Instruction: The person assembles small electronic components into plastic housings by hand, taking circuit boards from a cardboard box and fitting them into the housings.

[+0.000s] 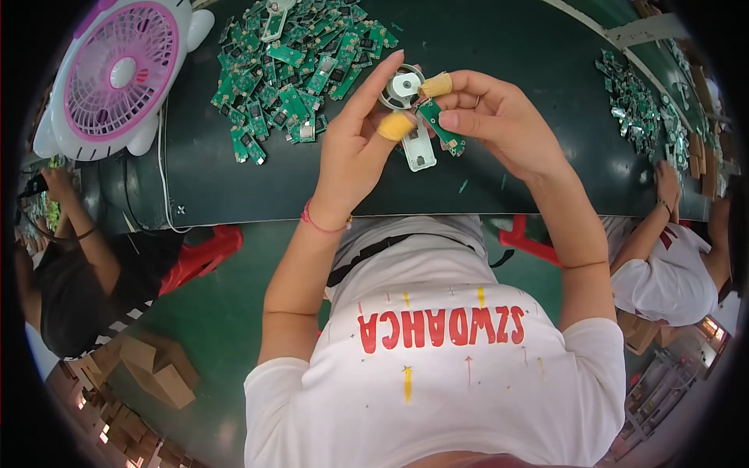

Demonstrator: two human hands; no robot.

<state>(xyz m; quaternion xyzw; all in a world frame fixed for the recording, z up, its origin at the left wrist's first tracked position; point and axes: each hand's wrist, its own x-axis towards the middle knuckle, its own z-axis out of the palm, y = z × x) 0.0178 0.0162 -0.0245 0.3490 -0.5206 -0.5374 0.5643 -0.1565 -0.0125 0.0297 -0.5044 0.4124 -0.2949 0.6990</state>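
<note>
Above the dark green bench, my left hand (353,148) grips a white plastic housing (420,151) with a round, ring-shaped head (403,86). Its thumb wears a yellow finger cot (396,125) and presses against the housing's side. Between the thumb and fingers of my right hand (507,117) is a green circuit board (443,129), tilted beside the housing. Another yellow cot (436,84) covers my right index fingertip, close to the round head. Thin reddish wires seem to run between board and head; their ends are too small to make out.
A heap of green circuit boards (300,109) lies at the back left, with a white part (276,19) on top. A pink-and-white fan (121,74) stands at far left. More boards (628,101) lie at right. Co-workers sit on both sides, near red stools (204,253).
</note>
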